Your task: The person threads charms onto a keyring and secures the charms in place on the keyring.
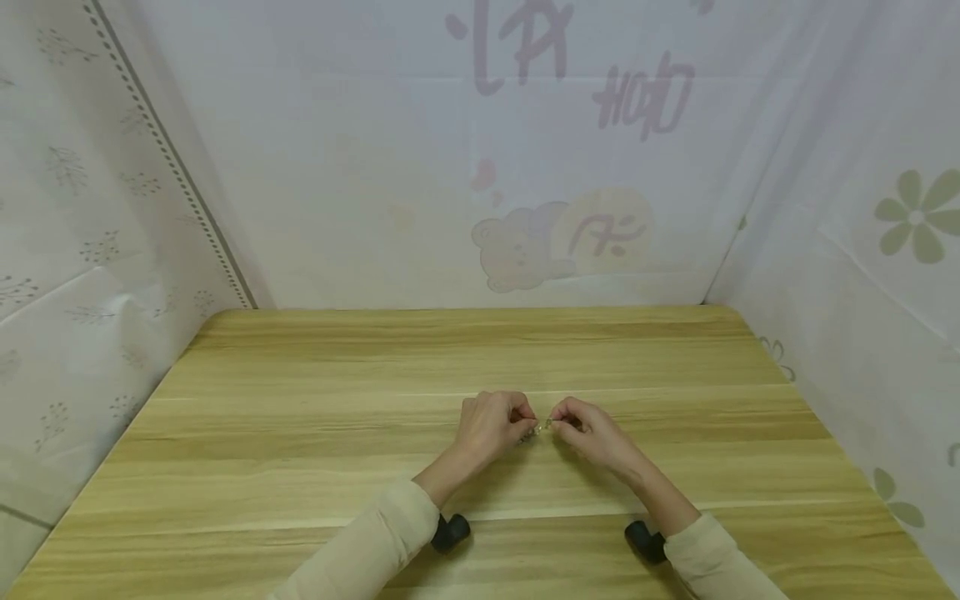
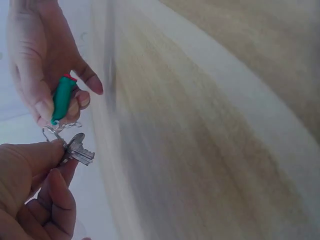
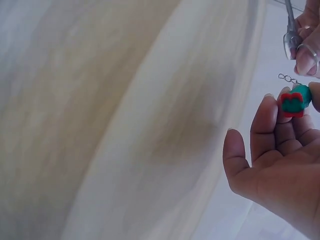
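Over the middle of the table, my left hand (image 1: pixel 489 423) and right hand (image 1: pixel 596 433) face each other, fingertips a short gap apart. Thumb and forefinger of the left pinch a metal key ring with silver keys (image 2: pixel 80 151) hanging off it. In the right, a small green charm (image 2: pixel 62 100) with red trim at one end is pinched between thumb and fingers. From the charm runs a short thin chain (image 3: pixel 287 78), its one end sticking out beside the key ring (image 3: pixel 306 48). The two overlap in the left wrist view.
The wood-grain table (image 1: pixel 300 400) stretches around both hands. Black wrist-worn devices (image 1: pixel 452 533) sit under both forearms near the front. Printed white cloth (image 1: pixel 337 167) hangs behind the table and on both sides.
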Tool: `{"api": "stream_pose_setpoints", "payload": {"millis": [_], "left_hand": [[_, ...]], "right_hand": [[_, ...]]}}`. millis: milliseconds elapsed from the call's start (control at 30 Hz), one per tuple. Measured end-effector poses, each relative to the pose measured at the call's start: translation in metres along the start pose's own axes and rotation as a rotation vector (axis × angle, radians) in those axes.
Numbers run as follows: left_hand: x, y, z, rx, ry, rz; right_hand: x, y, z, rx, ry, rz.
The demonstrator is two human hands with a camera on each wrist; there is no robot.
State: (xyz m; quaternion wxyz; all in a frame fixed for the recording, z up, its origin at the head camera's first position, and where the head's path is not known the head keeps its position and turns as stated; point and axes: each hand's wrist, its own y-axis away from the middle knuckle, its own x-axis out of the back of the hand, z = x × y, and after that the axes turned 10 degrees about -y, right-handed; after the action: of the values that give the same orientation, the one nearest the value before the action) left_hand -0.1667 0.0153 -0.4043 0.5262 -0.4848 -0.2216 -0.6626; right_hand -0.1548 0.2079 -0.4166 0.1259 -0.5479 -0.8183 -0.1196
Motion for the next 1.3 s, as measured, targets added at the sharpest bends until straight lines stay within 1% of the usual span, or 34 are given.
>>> {"api": "stream_pose_setpoints", "payload": {"millis": [133,233,333,433,633,700,1067,1300], "left_hand": [[-0.001,0.002,0.0,-0.05,-0.017,0.074],[-0.002,0.004,0.0,-0.088,-0.01,0.129],[-0.003,0.004,0.0,-0.112,0.007,0.169],[-0.003,0.005,0.002,-0.127,0.024,0.193],[-0.002,0.005,0.003,-0.138,0.058,0.207],[-0.002,0.004,0.004,-0.144,0.059,0.217],[-0.002,0.004,0.007,-0.219,-0.011,0.334],[-0.002,0.007,0.008,-0.261,-0.119,0.447]], "right_hand": [[-0.002,0.002,-0.005,0.003,-0.068,-0.027],[-0.002,0.004,-0.01,0.014,-0.111,-0.042],[-0.003,0.005,-0.012,0.027,-0.131,-0.047],[-0.004,0.005,-0.013,0.025,-0.14,-0.039],[-0.006,0.005,-0.013,-0.001,-0.164,-0.008],[-0.007,0.005,-0.013,0.003,-0.177,-0.006],[-0.011,0.006,-0.017,0.014,-0.274,0.016],[-0.013,0.006,-0.017,0.043,-0.295,0.039]]}}
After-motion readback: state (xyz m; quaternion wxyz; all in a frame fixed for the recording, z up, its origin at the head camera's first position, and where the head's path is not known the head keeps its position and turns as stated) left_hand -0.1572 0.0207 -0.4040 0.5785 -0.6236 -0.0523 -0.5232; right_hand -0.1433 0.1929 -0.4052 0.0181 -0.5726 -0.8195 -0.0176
